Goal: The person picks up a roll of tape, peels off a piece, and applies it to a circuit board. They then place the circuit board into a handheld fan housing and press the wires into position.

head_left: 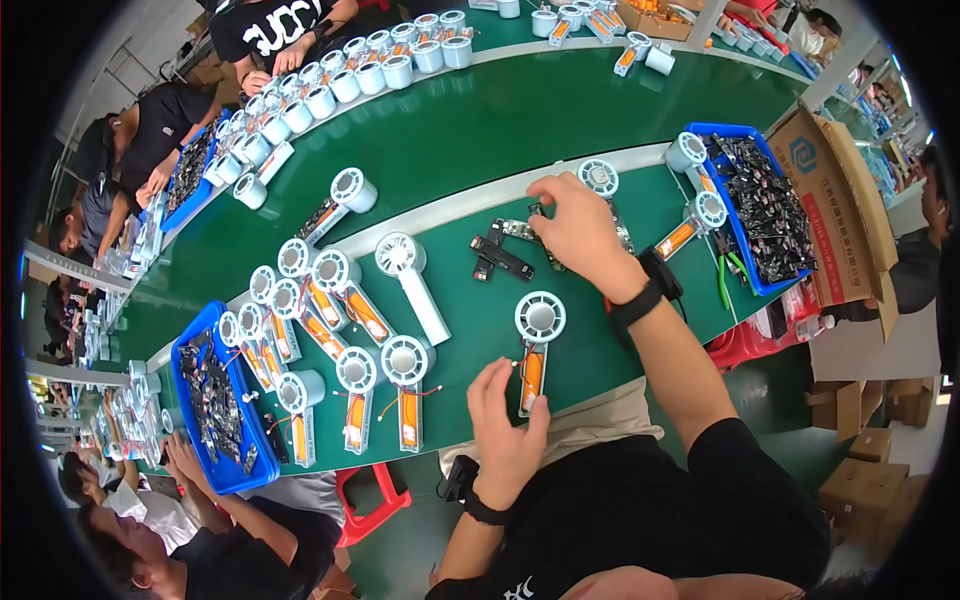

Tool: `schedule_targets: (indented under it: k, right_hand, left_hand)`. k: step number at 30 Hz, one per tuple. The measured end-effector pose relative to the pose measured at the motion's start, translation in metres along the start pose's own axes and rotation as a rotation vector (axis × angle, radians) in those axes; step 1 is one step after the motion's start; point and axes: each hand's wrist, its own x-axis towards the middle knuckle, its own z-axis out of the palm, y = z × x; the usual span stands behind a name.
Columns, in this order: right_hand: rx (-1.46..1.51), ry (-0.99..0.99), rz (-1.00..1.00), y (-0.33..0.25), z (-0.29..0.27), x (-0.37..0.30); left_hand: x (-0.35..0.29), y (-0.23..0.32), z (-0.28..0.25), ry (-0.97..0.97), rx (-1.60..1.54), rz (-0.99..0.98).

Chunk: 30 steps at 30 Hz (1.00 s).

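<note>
My left hand (507, 425) is at the near edge of the bench, its thumb over the handle of a pale handheld fan body (540, 318) and its fingers beside it. The fan has a round grille and an open handle with an orange battery (533, 375) and thin wires. Farther off, my right hand (582, 230) pinches a small dark part (540, 212) above a loose pile of circuit boards (518, 230) and black strips (502, 258). Its exact kind is partly hidden by my fingers. Just beyond this hand stands another fan body (598, 178).
Several fan bodies (407, 360) lie to the left beside a blue tray (262, 470) of black parts. At right are another blue tray (690, 128), green-handled pliers (724, 280) and a cardboard box (840, 200). Co-workers (280, 40) sit across and left, around a green conveyor (480, 120).
</note>
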Motion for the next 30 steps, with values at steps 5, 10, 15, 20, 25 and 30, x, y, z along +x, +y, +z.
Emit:
schedule_targets:
  k: [5, 10, 15, 20, 25, 30]
  right_hand:
    - [0.522, -0.081, 0.083, -0.052, -0.051, -0.053]
    - [0.789, -0.224, -0.127, -0.083, -0.073, -0.122]
    - [0.823, -0.224, -0.074, -0.074, -0.043, -0.132]
    - [0.269, -0.054, -0.277, -0.072, -0.018, -0.135]
    - [0.132, -0.116, -0.243, -0.076, -0.012, -0.144]
    - [0.155, -0.076, -0.267, -0.074, -0.005, -0.146]
  left_hand:
    - [-0.001, 0.012, -0.031, 0.098, -0.064, 0.043]
    - [0.014, 0.034, -0.028, 0.076, 0.005, 0.235]
    - [0.005, 0.003, -0.023, -0.176, -0.079, 0.126]
    - [0.012, 0.001, -0.018, -0.015, -0.335, -0.342]
    - [0.015, -0.008, -0.016, -0.018, -0.4, -0.255]
    - [0.014, 0.0, -0.018, -0.053, -0.517, -0.317]
